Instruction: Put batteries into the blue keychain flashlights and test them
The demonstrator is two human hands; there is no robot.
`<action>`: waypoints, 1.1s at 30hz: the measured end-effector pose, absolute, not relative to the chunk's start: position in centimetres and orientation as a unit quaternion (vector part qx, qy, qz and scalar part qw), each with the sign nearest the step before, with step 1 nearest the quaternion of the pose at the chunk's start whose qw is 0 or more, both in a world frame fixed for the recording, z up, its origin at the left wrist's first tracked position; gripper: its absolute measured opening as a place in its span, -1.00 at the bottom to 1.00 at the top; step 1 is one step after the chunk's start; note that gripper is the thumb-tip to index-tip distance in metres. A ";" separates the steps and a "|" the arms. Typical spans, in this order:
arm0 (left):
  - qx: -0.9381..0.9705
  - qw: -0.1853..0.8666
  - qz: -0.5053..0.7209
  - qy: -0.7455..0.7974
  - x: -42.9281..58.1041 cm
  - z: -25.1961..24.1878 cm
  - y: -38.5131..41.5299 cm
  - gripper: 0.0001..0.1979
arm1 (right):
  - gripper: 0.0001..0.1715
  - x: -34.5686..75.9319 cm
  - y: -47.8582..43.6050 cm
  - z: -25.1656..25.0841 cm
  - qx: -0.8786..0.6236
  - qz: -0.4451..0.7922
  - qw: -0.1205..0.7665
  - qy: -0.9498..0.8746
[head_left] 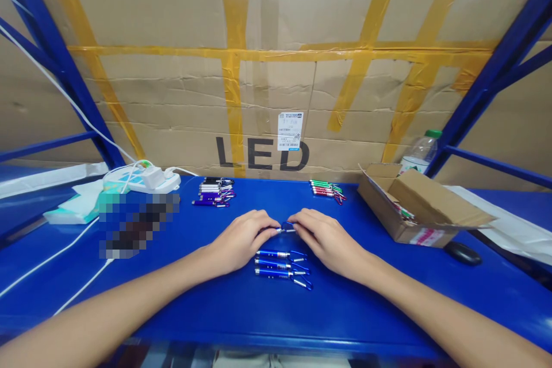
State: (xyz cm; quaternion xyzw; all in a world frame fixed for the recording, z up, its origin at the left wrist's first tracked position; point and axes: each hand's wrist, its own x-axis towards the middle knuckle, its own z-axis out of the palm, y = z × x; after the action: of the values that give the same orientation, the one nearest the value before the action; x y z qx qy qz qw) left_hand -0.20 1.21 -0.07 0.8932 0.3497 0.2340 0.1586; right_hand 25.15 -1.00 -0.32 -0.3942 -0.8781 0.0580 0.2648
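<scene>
Between my fingertips is a blue keychain penlight (284, 229) with a carabiner clip. My left hand (244, 238) is closed on its body, mostly hiding it. My right hand (328, 241) pinches the carabiner end. Just below, three more blue penlights (272, 264) lie side by side on the blue table (207, 305), their clips pointing right. Farther back on the left is a group of black, silver and purple penlights (214, 191). Green and red penlights (326, 190) lie together at the back, right of centre.
An opened cardboard box (388, 213) with some penlights inside stands at right, by a black mouse (463, 253) and a plastic bottle (425, 152). A white power strip (161, 181), cables and a tissue pack (73, 210) are at left. A large cardboard sheet (181, 98) forms the back.
</scene>
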 end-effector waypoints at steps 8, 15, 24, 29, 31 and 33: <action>0.904 0.211 0.195 0.317 -0.5 1.2 0.3 -0.71 | -0.72 24.9 -1.4 0.4 -0.446 0.043 0.163 -0.879; 0.923 0.242 0.111 0.276 -1.1 2.6 -0.6 -0.35 | -0.58 24.7 -1.5 0.7 -0.505 0.027 0.112 -0.856; 0.905 0.162 0.155 0.361 -0.5 1.1 0.5 -0.57 | -0.67 24.9 -1.6 0.7 -0.431 0.063 0.170 -0.884; 0.898 0.139 0.164 0.384 -0.6 0.6 0.9 -0.55 | -0.62 24.9 -2.0 0.8 -0.356 0.077 0.170 -0.916; 0.889 0.142 0.162 0.404 -0.6 0.6 1.0 -0.52 | -0.68 25.0 -2.1 0.9 -0.342 0.076 0.161 -0.923; 0.879 0.148 0.163 0.423 -0.7 0.6 1.2 -0.50 | -0.76 25.0 -2.1 0.9 -0.344 0.062 0.156 -0.924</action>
State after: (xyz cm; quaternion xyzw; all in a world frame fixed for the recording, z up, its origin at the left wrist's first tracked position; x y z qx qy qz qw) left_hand -0.67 1.21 0.65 0.8791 0.4226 0.1633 0.1480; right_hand 25.01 -2.05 0.90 -0.3443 -0.9237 0.0622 0.1560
